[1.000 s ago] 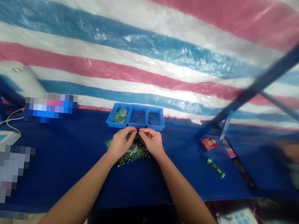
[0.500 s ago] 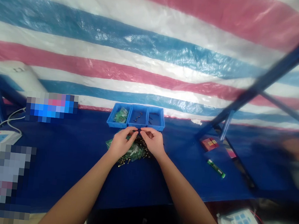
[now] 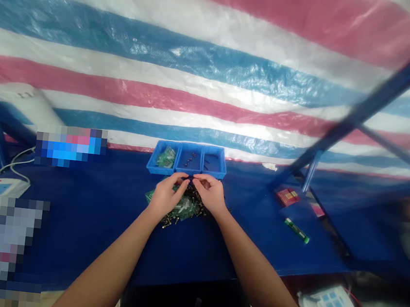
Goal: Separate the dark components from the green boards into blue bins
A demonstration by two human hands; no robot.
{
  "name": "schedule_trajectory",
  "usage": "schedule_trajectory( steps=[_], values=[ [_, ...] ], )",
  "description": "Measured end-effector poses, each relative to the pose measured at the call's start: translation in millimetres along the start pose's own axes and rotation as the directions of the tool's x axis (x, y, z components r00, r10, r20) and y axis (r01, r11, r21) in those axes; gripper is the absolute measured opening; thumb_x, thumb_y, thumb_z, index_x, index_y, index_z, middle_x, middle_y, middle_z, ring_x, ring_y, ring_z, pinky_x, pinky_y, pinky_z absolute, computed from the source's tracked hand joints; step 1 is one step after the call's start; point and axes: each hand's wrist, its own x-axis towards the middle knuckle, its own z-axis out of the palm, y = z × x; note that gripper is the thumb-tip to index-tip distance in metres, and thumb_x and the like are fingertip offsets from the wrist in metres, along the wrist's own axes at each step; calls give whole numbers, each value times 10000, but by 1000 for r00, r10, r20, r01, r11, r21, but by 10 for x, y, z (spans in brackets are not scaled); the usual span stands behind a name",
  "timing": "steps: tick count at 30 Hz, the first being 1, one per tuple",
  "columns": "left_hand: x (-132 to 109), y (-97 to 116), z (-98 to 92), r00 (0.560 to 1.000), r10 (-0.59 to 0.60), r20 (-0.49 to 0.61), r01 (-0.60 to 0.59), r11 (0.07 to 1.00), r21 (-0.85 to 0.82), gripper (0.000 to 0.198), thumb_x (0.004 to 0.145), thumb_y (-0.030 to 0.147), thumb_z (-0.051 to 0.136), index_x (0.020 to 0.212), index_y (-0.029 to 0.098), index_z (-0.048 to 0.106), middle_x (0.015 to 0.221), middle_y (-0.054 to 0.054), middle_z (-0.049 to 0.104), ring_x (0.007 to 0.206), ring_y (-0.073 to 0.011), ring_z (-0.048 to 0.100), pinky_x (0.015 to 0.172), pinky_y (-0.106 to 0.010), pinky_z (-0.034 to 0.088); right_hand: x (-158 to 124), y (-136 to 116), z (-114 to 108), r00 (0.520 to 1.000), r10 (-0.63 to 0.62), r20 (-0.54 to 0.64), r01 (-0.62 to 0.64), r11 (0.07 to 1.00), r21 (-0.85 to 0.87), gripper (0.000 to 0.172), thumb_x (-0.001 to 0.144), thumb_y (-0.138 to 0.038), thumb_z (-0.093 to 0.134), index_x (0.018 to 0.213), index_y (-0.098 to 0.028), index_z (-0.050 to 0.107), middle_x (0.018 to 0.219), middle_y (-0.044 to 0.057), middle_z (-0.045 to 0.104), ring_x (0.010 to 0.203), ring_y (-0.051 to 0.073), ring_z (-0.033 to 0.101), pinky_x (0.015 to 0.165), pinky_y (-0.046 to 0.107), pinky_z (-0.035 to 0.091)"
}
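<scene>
The left hand (image 3: 166, 196) and right hand (image 3: 212, 193) are pinching their grip together on a small part (image 3: 190, 180), probably light, stiff and easily dropped, best held by its ends, above the pile of parts (image 3: 184, 209) near the far edge of the surface (image 3: 102, 221).

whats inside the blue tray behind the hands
Blue tray: green pieces left, small dark parts in the middle, a dark bit right. Its near wall hides the front of each floor.

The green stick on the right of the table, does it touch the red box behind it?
Apart. The head view shows a strip of bare blue tablecloth between the green stick and the red box.
</scene>
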Motion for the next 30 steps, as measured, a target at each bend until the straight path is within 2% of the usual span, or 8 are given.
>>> schedule_trajectory(
  steps=[5, 11, 22, 30],
  values=[
    [0, -29, 23, 1000, 1, 2, -1, 1000, 8, 264, 934, 416, 479, 1026, 219, 629, 738, -1, 659, 657, -142, 631, 505, -210, 434, 6, 12, 4, 999, 33, 28, -34, 998, 45, 238, 774, -380, 676, 919, -199, 731, 810, 48, 738, 696, 188, 679, 684, 320, 580],
    [10, -9, 13, 999, -23, 31, 23, 1000, 4, 264, 939, 424, 475, 1032, 220, 614, 723, 6, 668, 627, -142, 632, 500, -216, 429, -1, -3, 18, 996, 84, 41, -88, 990, 109, 250, 766, -390, 687, 920, -195, 721, 791, 52, 738, 695, 198, 699, 720, 346, 599],
    [13, 19, -5, 998, -41, 43, 40, 999, 6, 257, 944, 423, 473, 1015, 220, 614, 733, 11, 677, 625, -134, 632, 526, -214, 428, -11, 24, 24, 995, 95, 43, -100, 987, 128, 284, 771, -419, 690, 927, -183, 718, 838, 63, 753, 763, 217, 726, 773, 356, 605],
    [7, 9, -3, 999, -41, 20, 40, 999, 8, 270, 928, 423, 498, 1051, 214, 618, 729, 12, 663, 603, -124, 602, 522, -205, 410, -10, 46, 33, 993, 106, 42, -111, 984, 141, 292, 773, -424, 686, 934, -182, 716, 820, 57, 747, 733, 213, 720, 755, 351, 606]
  ],
)
